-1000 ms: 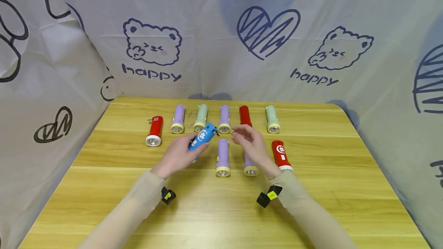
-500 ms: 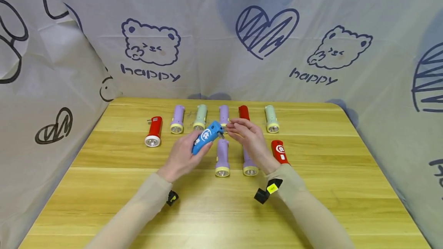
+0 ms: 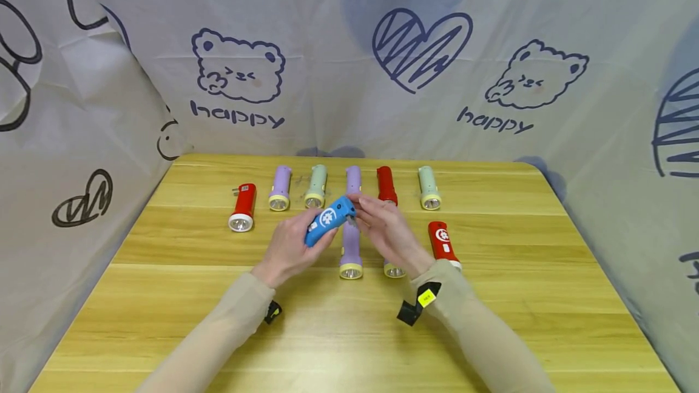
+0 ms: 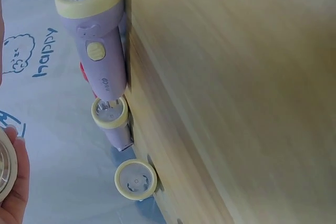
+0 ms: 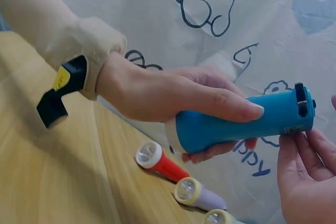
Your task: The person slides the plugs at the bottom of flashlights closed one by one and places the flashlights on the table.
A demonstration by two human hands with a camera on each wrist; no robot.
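My left hand [image 3: 286, 250] grips a blue flashlight [image 3: 329, 221] with a white emblem and switch, held tilted above the table. Its white-rimmed lens end points back toward me, its tail up and to the right. At the tail, metal plug prongs stick out toward my right hand [image 3: 388, 232]. In the right wrist view the left thumb lies along the blue barrel [image 5: 226, 129], while the right fingertips [image 5: 289, 142] touch the underside of the tail. Beneath the hands, a purple flashlight [image 3: 351, 256] and another purple flashlight [image 3: 394, 270] lie on the table, partly hidden.
A back row holds purple flashlights [image 3: 281, 184], green flashlights [image 3: 428, 184] and a red flashlight [image 3: 386, 184]. Another red flashlight [image 3: 246, 202], prongs out, lies at the left; a third red flashlight [image 3: 442, 241] lies at the right. A printed cloth [image 3: 338, 96] hangs behind the wooden table [image 3: 349, 332].
My left hand has raised the blue flashlight and brought it right. The right hand has moved left until its fingers meet the flashlight's tail; the other flashlights have stayed put.
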